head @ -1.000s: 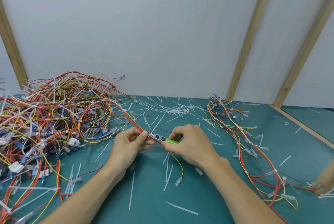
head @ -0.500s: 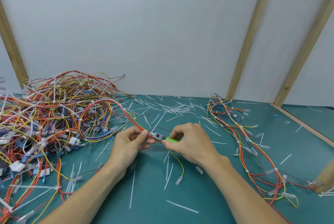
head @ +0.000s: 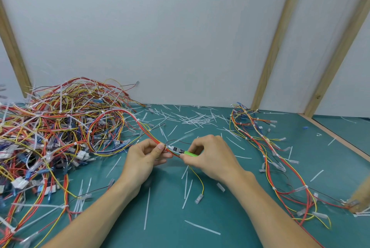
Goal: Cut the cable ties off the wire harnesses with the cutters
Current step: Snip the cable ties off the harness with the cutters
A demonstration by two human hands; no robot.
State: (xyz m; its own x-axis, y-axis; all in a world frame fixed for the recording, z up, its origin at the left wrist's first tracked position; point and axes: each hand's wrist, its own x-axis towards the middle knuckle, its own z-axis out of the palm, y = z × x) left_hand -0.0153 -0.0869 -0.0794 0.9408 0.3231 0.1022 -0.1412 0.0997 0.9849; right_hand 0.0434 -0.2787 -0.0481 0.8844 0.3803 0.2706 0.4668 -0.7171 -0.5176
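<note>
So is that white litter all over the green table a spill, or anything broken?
Nothing looks broken. The white strips strewn across the table look like cut cable-tie pieces. The right hand holds green-handled cutters at wires pinched by the left hand.

Open mat [head: 170,217] between the left wire heap [head: 56,131] and right harness strands [head: 276,157], littered with cut ties [head: 147,207].
</note>
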